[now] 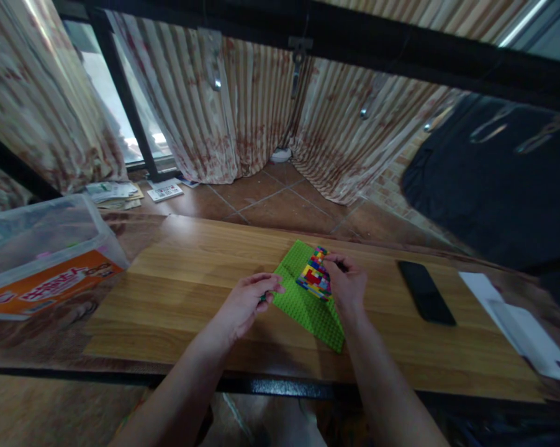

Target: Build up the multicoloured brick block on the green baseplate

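A light-green studded baseplate lies at an angle on the wooden board. On it stands a low block of multicoloured toy bricks in red, yellow, blue and other colours. My right hand is bent over the right side of this block, fingers closed at its upper edge; whether a brick is between them is hidden. At the plate's left edge, my left hand is closed in a pinch around a small dark-green piece, apparently a toy brick.
Right of the plate lies a black phone, and beyond it a white flat object. A clear plastic box with an orange label stands at the left. Papers rest behind it. The wooden board ends at a dark front edge.
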Motion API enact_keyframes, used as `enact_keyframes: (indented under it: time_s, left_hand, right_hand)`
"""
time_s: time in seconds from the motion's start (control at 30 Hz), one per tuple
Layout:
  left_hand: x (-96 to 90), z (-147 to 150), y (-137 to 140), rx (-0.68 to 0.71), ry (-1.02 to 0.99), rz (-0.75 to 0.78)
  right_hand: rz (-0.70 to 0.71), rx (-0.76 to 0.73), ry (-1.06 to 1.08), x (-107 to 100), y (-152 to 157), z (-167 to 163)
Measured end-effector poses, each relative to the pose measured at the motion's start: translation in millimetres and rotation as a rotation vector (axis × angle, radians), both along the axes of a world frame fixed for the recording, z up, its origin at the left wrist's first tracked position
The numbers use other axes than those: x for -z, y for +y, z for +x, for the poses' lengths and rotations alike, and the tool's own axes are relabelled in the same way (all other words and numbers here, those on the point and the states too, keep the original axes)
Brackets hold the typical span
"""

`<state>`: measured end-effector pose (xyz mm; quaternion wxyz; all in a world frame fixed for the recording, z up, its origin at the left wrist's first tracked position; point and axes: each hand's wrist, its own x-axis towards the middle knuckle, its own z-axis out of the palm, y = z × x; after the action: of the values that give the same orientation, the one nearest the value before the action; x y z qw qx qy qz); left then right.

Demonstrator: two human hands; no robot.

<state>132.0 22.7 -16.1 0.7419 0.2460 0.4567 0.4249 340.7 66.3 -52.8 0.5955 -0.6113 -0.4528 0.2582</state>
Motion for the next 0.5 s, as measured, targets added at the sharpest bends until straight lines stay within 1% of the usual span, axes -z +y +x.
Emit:
enact_keyframes:
  time_s: [0.07, 0.13, 0.23, 0.27, 0.3, 0.37, 0.5]
  left_hand:
    - [0.1, 0.0, 1.4, -0.037, -0.069, -0.029]
    - [-1.5, 0.5, 3.1, -0.106, -0.161, -0.069]
    - [-7.2, 1.7, 5.6, -0.183, -0.293, -0.150]
    - [-9.5, 2.2, 6.1, -0.190, -0.324, -0.173]
    - [-11.7, 2.8, 6.4, -0.193, -0.350, -0.188]
    - [-15.1, 4.1, 6.3, -0.189, -0.386, -0.196]
    - [-17.1, 5.3, 4.8, -0.148, -0.424, -0.176]
  right_hand:
    - [0.012, 0.019, -0.040, -2.9, -1.9, 0.1]
    - [0.059, 0.064, -0.151, -9.9, -6.4, -0.5]
    - [0.199, 0.157, -0.388, -25.2, -17.6, -6.4]
    - [0.244, 0.146, -0.440, -29.9, -22.2, -10.1]
    - [0.274, 0.095, -0.465, -33.9, -27.0, -14.6]
    - [0.308, -0.069, -0.471, -38.8, -37.0, -25.6]
    - [0.266, -0.398, -0.556, -38.9, -52.9, -46.6]
